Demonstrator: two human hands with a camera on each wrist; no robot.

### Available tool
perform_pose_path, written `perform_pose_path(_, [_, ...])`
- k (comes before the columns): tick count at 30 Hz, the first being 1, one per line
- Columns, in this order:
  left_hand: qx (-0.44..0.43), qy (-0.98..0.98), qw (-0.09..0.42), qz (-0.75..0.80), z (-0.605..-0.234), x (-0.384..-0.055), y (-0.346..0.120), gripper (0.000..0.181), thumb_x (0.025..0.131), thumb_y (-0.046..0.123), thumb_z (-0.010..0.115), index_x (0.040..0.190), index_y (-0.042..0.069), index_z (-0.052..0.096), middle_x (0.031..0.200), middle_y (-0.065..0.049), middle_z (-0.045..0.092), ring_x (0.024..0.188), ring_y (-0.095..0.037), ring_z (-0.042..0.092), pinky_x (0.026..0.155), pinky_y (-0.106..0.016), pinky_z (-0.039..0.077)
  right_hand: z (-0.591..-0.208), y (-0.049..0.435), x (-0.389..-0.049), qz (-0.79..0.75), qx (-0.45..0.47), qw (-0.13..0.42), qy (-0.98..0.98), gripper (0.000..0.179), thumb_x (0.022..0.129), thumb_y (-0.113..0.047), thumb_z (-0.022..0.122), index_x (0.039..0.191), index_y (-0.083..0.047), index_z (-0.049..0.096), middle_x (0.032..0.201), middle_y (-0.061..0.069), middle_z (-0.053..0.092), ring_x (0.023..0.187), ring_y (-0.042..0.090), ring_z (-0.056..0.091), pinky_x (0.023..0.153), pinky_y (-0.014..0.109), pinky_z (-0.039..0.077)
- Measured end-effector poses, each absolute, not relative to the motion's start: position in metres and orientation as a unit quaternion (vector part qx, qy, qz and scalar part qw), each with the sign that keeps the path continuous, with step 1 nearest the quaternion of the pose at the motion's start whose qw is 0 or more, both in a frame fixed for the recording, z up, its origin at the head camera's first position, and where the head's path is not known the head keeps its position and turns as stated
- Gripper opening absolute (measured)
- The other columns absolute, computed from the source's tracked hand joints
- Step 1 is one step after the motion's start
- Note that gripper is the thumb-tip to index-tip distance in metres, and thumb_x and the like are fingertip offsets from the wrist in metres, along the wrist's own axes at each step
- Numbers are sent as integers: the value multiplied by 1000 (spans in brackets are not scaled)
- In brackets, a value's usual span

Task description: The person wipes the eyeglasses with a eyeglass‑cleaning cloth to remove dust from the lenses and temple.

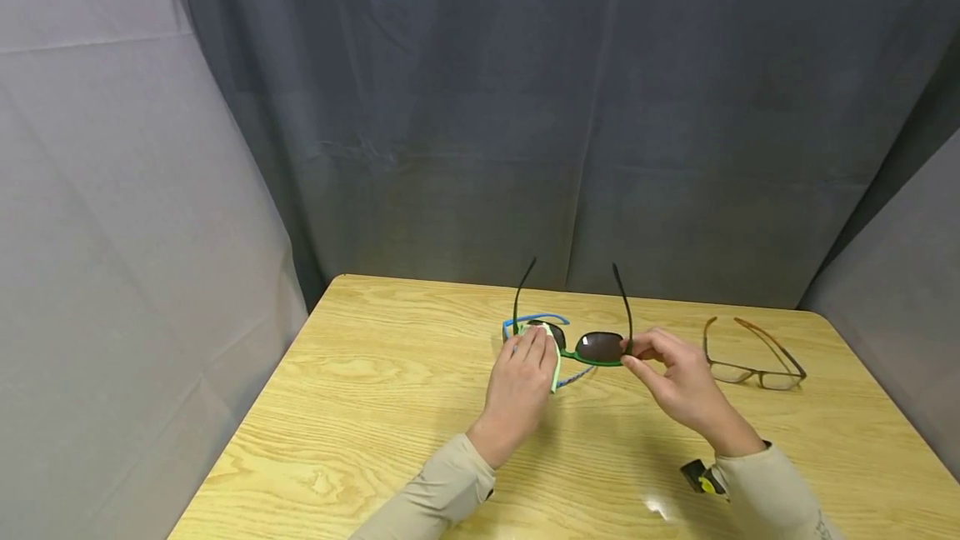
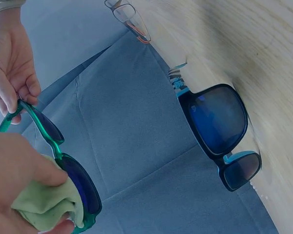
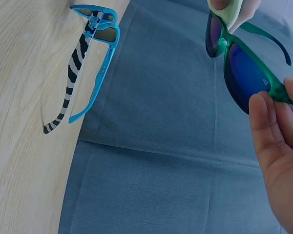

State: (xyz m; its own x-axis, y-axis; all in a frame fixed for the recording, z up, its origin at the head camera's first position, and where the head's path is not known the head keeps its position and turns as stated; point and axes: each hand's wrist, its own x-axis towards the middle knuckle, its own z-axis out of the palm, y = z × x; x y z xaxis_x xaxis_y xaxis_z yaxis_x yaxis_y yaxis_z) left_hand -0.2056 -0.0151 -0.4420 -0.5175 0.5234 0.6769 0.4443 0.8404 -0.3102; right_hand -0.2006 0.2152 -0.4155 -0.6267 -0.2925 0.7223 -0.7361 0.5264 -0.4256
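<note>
Both hands hold a pair of green-framed sunglasses [image 1: 600, 347] above the table, dark temples unfolded and pointing away. My left hand [image 1: 521, 382] pinches a pale green cloth [image 2: 49, 204] against one lens, thumb on one side and fingers on the other. At the opposite end, my right hand [image 1: 682, 382] grips the frame near the hinge between thumb and fingers. Behind and below lies a second pair of sunglasses [image 3: 107, 34], bright blue inside with a zebra-striped temple; the left hand and cloth partly hide it in the head view.
Eyeglasses [image 1: 757, 373] with clear lenses and brown-orange temples lie at the right of the wooden table [image 1: 337, 407]. A small black and yellow item [image 1: 697, 473] sits by the right sleeve. Grey curtains [image 1: 450, 107] enclose the back and sides.
</note>
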Motion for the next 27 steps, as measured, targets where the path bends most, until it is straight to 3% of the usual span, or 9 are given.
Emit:
perform_pose_path(6, [-290,-860,419,12,-439,-203,-18,28,86,3,59,111,9,69,115,-5,66,111,-18,60,97,-31,43,-416,215,-201,367,304,293,-829,30,71,12,75,91,-9,66,83,-8,61,74,5,59,72,10,47])
perform_pose_path(13, [-286,-853,436,-1,-440,-205,-19,27,83,2,66,109,9,70,112,-6,67,108,-18,61,94,-29,46,-416,214,-201,364,315,298,-825,32,70,14,75,91,-8,65,83,-6,61,73,6,59,70,15,50])
perform_pose_path(27, [-254,-885,387,46,-437,-203,-16,42,76,9,76,117,11,66,120,-4,64,114,-16,57,97,-33,42,-416,217,-201,345,358,320,-807,39,64,17,76,92,-8,65,82,-4,62,73,9,59,68,11,45])
